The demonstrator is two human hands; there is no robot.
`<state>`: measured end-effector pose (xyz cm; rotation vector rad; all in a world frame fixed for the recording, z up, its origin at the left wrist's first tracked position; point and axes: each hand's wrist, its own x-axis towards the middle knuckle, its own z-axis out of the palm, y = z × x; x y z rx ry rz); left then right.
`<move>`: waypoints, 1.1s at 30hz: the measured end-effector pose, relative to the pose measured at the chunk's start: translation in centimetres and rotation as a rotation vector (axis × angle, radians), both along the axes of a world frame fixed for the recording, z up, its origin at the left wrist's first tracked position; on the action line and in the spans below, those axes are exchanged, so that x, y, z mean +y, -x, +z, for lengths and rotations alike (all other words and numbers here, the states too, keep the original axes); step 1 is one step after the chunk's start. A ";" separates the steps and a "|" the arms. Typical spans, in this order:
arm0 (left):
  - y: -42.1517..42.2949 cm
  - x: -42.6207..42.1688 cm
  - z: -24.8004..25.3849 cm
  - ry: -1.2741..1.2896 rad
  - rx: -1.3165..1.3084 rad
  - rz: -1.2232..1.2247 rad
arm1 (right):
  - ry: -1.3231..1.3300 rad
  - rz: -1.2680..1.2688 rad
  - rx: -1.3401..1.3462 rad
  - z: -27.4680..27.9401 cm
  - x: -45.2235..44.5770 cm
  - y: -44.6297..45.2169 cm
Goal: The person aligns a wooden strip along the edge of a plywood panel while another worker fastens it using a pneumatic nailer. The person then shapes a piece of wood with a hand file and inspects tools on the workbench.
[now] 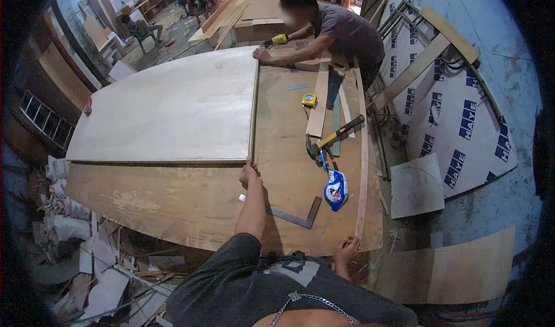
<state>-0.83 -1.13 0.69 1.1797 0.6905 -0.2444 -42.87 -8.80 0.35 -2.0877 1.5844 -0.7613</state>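
My left hand (250, 175) is closed at the near right corner of a large white panel (167, 104), its fingertips at the panel's edge. My right hand (347, 249) has its fingers curled at the near end of a long thin wooden strip (363, 171), which runs along the right side of the plywood work surface (156, 194). Near my left forearm lies a metal try square (293, 217). Between my hands and the co-worker are a claw hammer (335, 137), a blue-and-white packet (336, 190) and a yellow tape measure (309, 100).
Across the table, a co-worker (352, 35) leans in, one hand on the panel's far corner, beside a yellow tool (276, 39). A handsaw (334, 87) lies on boards. Branded sheets (439, 113) lean at the right wall; scrap (110, 286) covers the floor at left.
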 end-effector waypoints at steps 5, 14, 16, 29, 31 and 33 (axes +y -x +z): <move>-0.6 0.1 -1.7 0.022 -0.014 0.005 | 0.018 0.049 0.046 -0.6 -0.1 0.5; -0.3 -0.2 -1.3 0.023 -0.049 0.037 | 0.002 0.062 -0.024 0.0 0.0 0.3; -0.1 -0.3 -0.7 -0.006 -0.030 0.056 | 0.023 0.079 0.033 -0.1 -0.1 0.4; 0.1 -0.2 -0.2 -0.058 -0.012 0.031 | 0.039 0.061 0.008 -1.0 -0.1 0.6; 0.3 -0.2 0.3 -0.082 -0.007 0.040 | 0.044 0.066 0.007 -0.3 0.1 0.2; 0.2 -0.2 0.0 -0.030 -0.031 0.042 | -0.013 0.037 -0.062 -0.1 0.2 0.0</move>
